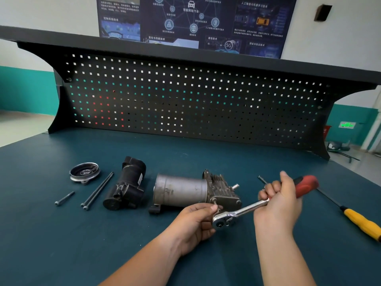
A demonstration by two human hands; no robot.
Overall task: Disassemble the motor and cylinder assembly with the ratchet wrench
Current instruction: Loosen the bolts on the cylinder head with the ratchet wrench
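The motor and cylinder assembly (185, 189) lies on its side on the dark teal bench: a grey metal can on the left, a finned metal block (223, 190) on the right. A chrome ratchet wrench (243, 211) with a red and black handle is held just in front of the block. My right hand (278, 203) grips its shaft near the handle. My left hand (198, 220) pinches the ratchet head (221, 220) with thumb and fingers. Whether the head sits on a bolt cannot be seen.
Left of the assembly lie a black plastic housing (125, 186), two long bolts (98, 190), a short bolt (64, 198) and a round metal end cover (84, 172). A yellow-handled screwdriver (358, 218) lies at the right, a small bolt (262, 179) behind my right hand. A pegboard (185, 100) backs the bench.
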